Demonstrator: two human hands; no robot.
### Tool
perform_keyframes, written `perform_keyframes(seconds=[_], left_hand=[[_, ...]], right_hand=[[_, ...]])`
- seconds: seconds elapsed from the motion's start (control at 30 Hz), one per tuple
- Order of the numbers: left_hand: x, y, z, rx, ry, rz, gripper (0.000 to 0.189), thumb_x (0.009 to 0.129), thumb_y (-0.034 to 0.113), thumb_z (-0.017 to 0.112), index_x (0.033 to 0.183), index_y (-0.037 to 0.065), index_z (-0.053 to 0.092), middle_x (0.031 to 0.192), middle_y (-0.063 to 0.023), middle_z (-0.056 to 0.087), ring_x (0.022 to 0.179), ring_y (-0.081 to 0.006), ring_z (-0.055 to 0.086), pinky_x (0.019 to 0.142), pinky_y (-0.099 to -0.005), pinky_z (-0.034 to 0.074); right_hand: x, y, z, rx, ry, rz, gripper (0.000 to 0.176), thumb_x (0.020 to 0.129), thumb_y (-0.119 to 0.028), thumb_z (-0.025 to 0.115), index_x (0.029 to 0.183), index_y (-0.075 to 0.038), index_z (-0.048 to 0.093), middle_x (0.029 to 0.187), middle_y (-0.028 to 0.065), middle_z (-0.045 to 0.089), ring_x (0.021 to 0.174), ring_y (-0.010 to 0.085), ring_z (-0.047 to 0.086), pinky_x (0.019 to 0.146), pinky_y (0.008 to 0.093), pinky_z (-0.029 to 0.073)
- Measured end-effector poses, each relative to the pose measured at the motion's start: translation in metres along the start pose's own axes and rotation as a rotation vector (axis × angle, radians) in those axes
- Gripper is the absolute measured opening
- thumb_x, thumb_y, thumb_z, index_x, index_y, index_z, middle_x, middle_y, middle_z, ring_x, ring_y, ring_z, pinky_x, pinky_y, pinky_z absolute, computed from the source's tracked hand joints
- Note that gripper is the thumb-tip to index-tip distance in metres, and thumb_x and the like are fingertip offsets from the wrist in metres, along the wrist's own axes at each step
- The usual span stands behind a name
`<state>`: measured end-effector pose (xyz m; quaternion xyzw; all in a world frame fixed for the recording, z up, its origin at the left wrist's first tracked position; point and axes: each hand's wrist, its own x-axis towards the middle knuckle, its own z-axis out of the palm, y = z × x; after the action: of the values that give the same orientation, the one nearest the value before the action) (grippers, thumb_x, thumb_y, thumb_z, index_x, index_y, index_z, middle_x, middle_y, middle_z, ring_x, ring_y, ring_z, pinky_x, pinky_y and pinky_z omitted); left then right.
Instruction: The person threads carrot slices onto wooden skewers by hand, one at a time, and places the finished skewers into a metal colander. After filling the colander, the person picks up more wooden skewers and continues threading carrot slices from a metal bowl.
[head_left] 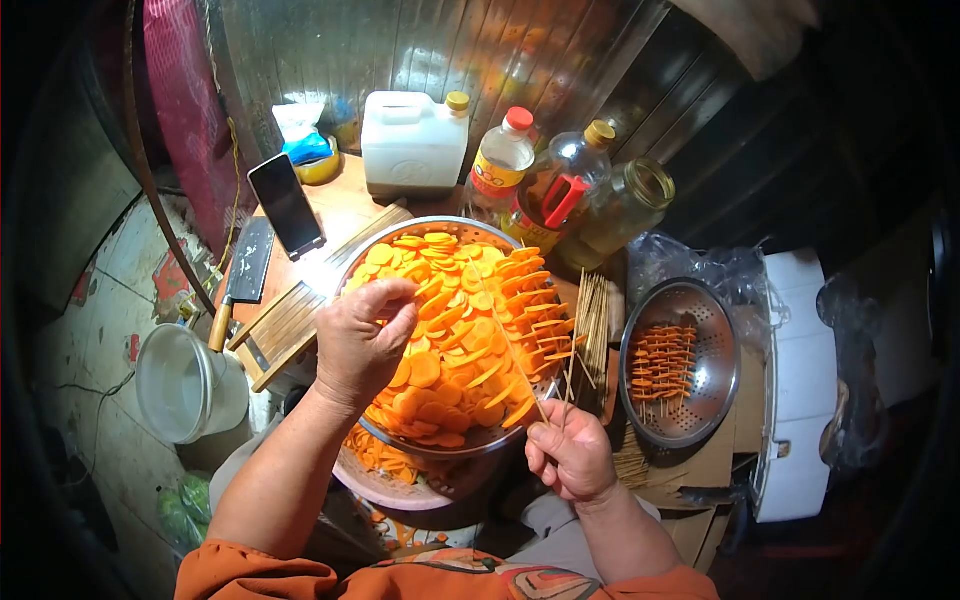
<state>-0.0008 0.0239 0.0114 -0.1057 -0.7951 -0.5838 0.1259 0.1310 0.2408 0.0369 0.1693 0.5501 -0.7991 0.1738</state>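
Observation:
Round orange carrot slices are heaped in a metal colander in front of me. My left hand is over the left of the heap, thumb and fingers curled together; I cannot make out whether a slice is between the fingertips. At the colander's lower right, my right hand is closed on thin wooden skewers. One skewer points up and left over the slices, with carrot near its lower part. Along the colander's right side, carrot slices stand spaced in rows, as if threaded.
Bare skewers lie right of the colander. A smaller colander holds threaded carrots. Behind stand a white jug, bottles and a phone. A cleaver, wooden slicer and bucket are left; a pink basin is below.

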Motion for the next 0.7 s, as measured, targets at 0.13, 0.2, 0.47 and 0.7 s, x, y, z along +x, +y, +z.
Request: perform_keyframes(seconds=[0.13, 0.2, 0.47, 0.7], left_hand=[[-0.002, -0.006, 0.003, 0.004, 0.000, -0.030, 0.009, 0.079, 0.006, 0.064, 0.086, 0.001, 0.065, 0.074, -0.0103, 0.068, 0.067, -0.0153, 0.067, 0.063, -0.0249, 0.053], [-0.002, -0.009, 0.004, -0.068, 0.011, -0.088, 0.009, 0.079, 0.006, 0.064, 0.085, 0.000, 0.065, 0.074, -0.0114, 0.068, 0.068, -0.0160, 0.067, 0.063, -0.0252, 0.053], [0.006, -0.014, -0.002, -0.347, -0.072, -0.327, 0.013, 0.082, 0.001, 0.062, 0.095, 0.000, 0.058, 0.084, -0.0031, 0.061, 0.075, -0.0086, 0.059, 0.067, -0.0218, 0.050], [0.011, -0.013, 0.000, -0.458, -0.035, -0.287, 0.018, 0.086, 0.001, 0.057, 0.104, -0.002, 0.060, 0.096, -0.0071, 0.064, 0.086, -0.0107, 0.060, 0.078, -0.0217, 0.048]], right_hand=[[0.002, -0.001, 0.002, 0.051, -0.005, 0.016, 0.026, 0.090, -0.010, 0.051, 0.110, 0.006, 0.051, 0.063, 0.0031, 0.056, 0.042, 0.0031, 0.042, 0.039, 0.0129, 0.034], [0.002, -0.001, 0.003, 0.061, -0.012, 0.024, 0.026, 0.090, -0.011, 0.052, 0.110, 0.006, 0.051, 0.063, 0.0027, 0.055, 0.042, 0.0028, 0.041, 0.039, 0.0131, 0.034], [0.002, 0.000, -0.001, 0.075, -0.008, 0.016, 0.026, 0.091, -0.012, 0.051, 0.111, 0.005, 0.051, 0.062, 0.0027, 0.055, 0.040, 0.0030, 0.041, 0.039, 0.0133, 0.033], [0.001, 0.000, 0.000, 0.127, -0.021, 0.027, 0.029, 0.089, -0.009, 0.050, 0.113, 0.007, 0.050, 0.061, 0.0037, 0.056, 0.040, 0.0040, 0.042, 0.039, 0.0131, 0.035]])
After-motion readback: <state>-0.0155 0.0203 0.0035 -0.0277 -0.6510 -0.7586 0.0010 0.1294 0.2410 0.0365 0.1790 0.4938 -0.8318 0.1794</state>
